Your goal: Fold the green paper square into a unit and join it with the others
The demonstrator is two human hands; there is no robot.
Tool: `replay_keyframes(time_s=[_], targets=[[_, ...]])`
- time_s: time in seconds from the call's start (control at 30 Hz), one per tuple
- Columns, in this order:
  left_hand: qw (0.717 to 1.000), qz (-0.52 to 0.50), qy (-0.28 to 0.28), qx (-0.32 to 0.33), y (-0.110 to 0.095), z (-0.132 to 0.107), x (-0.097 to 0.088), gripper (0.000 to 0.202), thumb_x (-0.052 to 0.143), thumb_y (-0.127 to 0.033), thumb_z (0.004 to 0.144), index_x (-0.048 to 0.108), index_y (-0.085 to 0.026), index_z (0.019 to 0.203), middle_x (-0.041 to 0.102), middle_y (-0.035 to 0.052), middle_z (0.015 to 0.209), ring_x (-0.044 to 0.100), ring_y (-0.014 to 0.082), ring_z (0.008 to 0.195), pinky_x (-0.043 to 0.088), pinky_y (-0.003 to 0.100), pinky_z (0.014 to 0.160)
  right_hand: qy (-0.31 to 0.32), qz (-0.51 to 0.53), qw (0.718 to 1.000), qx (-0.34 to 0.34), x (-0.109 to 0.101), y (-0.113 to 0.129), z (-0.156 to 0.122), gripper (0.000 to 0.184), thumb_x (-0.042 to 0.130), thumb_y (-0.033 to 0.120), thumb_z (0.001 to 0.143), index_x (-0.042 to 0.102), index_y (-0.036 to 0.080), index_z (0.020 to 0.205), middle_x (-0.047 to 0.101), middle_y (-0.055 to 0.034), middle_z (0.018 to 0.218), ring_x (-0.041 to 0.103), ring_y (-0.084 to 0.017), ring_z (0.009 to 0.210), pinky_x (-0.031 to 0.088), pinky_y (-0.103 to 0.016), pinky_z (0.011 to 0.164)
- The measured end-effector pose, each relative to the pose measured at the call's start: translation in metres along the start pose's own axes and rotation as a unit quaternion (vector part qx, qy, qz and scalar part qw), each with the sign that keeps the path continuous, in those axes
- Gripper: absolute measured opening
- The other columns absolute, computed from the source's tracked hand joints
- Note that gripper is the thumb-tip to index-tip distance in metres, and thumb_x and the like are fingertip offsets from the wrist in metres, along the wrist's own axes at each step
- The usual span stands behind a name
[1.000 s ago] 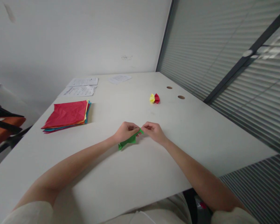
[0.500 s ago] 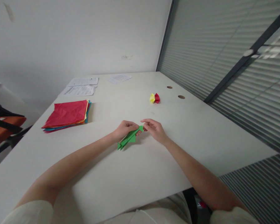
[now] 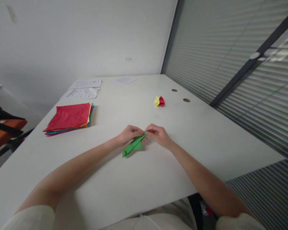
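A folded piece of green paper (image 3: 133,144) slants over the near middle of the table, its forked end toward my body. My left hand (image 3: 130,134) is closed around its upper part, thumb on top. At the far tip my right hand (image 3: 158,134) pinches the paper between thumb and fingers, close beside the left fingertips. The very tip is hidden by the fingers. Beyond the hands sits a small folded paper piece, one half yellow (image 3: 156,101) and the other half red (image 3: 161,101).
A stack of coloured paper sheets (image 3: 69,116), red on top, lies on the white table (image 3: 105,188) at left. Printed sheets (image 3: 83,93) rest near the back. Two round holes (image 3: 186,100) pierce the right side, beside a window with blinds (image 3: 206,48). An orange chair (image 3: 6,131) stands at left.
My right thumb and fingers have closed on the green paper's tip, which was sticking out before. The forked end has shifted slightly right and nearer to me.
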State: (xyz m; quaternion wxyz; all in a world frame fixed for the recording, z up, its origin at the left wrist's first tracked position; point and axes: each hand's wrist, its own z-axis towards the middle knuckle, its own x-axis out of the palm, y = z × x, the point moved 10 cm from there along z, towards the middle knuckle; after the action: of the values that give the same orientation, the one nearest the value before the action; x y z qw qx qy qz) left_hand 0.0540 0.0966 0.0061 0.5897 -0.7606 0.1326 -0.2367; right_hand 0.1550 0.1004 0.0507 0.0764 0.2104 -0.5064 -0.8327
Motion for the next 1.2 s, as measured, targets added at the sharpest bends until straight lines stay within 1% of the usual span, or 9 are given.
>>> replay_keyframes(time_s=[0.13, 0.23, 0.43, 0.63, 0.7, 0.83, 1.03, 1.2], targets=[[1.000, -0.006, 0.007, 0.012, -0.003, 0.000, 0.000, 0.030, 0.069, -0.037, 0.071, 0.073, -0.009, 0.083, 0.073, 0.0123, 0.084, 0.067, 0.0178, 0.071, 0.052, 0.030, 0.070, -0.015, -0.002, 1.000, -0.004, -0.004, 0.001, 0.000, 0.021, 0.066, 0.039, 0.081, 0.071, 0.019, 0.083, 0.064, -0.0038, 0.079, 0.060, -0.015, 0.075, 0.048, -0.028, 0.066], [1.000, -0.014, 0.009, 0.010, -0.005, 0.000, 0.001, 0.030, 0.066, -0.035, 0.071, 0.074, -0.010, 0.085, 0.073, 0.0131, 0.087, 0.066, 0.0182, 0.071, 0.052, 0.030, 0.068, -0.023, -0.001, 1.000, -0.006, -0.006, 0.001, 0.001, 0.019, 0.067, 0.038, 0.081, 0.072, 0.020, 0.084, 0.065, -0.0039, 0.079, 0.061, -0.015, 0.075, 0.048, -0.029, 0.065], [1.000, -0.015, 0.004, 0.007, -0.005, -0.002, 0.000, 0.029, 0.066, -0.036, 0.071, 0.074, -0.010, 0.084, 0.073, 0.0126, 0.087, 0.065, 0.0166, 0.069, 0.051, 0.028, 0.067, -0.020, -0.002, 1.000, -0.008, -0.005, -0.001, 0.000, 0.017, 0.068, 0.036, 0.080, 0.073, 0.021, 0.085, 0.065, -0.0035, 0.079, 0.061, -0.015, 0.074, 0.048, -0.029, 0.065], [1.000, -0.007, -0.004, 0.005, -0.003, -0.002, -0.001, 0.032, 0.068, -0.040, 0.074, 0.074, -0.010, 0.083, 0.073, 0.0129, 0.086, 0.065, 0.0155, 0.067, 0.051, 0.027, 0.064, -0.018, 0.016, 1.000, 0.014, -0.004, -0.007, 0.000, 0.022, 0.070, 0.037, 0.079, 0.072, 0.021, 0.094, 0.064, -0.0032, 0.083, 0.064, -0.014, 0.070, 0.050, -0.029, 0.066], [1.000, 0.006, -0.007, 0.015, -0.003, -0.001, -0.002, 0.032, 0.071, -0.040, 0.072, 0.074, -0.009, 0.083, 0.073, 0.0128, 0.086, 0.065, 0.0143, 0.066, 0.050, 0.025, 0.064, -0.020, 0.006, 1.000, 0.014, -0.005, -0.006, 0.000, 0.024, 0.070, 0.039, 0.078, 0.072, 0.020, 0.093, 0.064, -0.0037, 0.082, 0.063, -0.014, 0.071, 0.050, -0.029, 0.066], [0.999, 0.020, -0.012, 0.036, -0.003, 0.001, -0.005, 0.028, 0.077, -0.033, 0.068, 0.073, -0.010, 0.082, 0.074, 0.0109, 0.084, 0.064, 0.0123, 0.065, 0.050, 0.022, 0.063, -0.028, -0.009, 0.999, 0.016, -0.006, -0.007, 0.001, 0.025, 0.070, 0.041, 0.077, 0.073, 0.019, 0.090, 0.064, -0.0038, 0.081, 0.062, -0.014, 0.072, 0.050, -0.028, 0.066], [0.998, 0.027, -0.008, 0.047, -0.005, 0.002, -0.006, 0.027, 0.076, -0.031, 0.068, 0.073, -0.009, 0.084, 0.074, 0.0102, 0.085, 0.066, 0.0128, 0.067, 0.051, 0.023, 0.064, -0.030, 0.007, 0.999, 0.030, -0.006, -0.009, 0.001, 0.021, 0.069, 0.039, 0.078, 0.072, 0.019, 0.085, 0.066, -0.0033, 0.078, 0.064, -0.015, 0.071, 0.050, -0.028, 0.066], [0.998, 0.040, -0.011, 0.045, -0.004, 0.002, -0.006, 0.029, 0.076, -0.032, 0.068, 0.074, -0.009, 0.085, 0.074, 0.0103, 0.084, 0.065, 0.0125, 0.066, 0.050, 0.022, 0.064, -0.030, -0.008, 0.999, 0.028, -0.006, -0.009, 0.001, 0.021, 0.070, 0.039, 0.077, 0.071, 0.018, 0.082, 0.066, -0.0034, 0.077, 0.064, -0.015, 0.070, 0.049, -0.028, 0.065]])
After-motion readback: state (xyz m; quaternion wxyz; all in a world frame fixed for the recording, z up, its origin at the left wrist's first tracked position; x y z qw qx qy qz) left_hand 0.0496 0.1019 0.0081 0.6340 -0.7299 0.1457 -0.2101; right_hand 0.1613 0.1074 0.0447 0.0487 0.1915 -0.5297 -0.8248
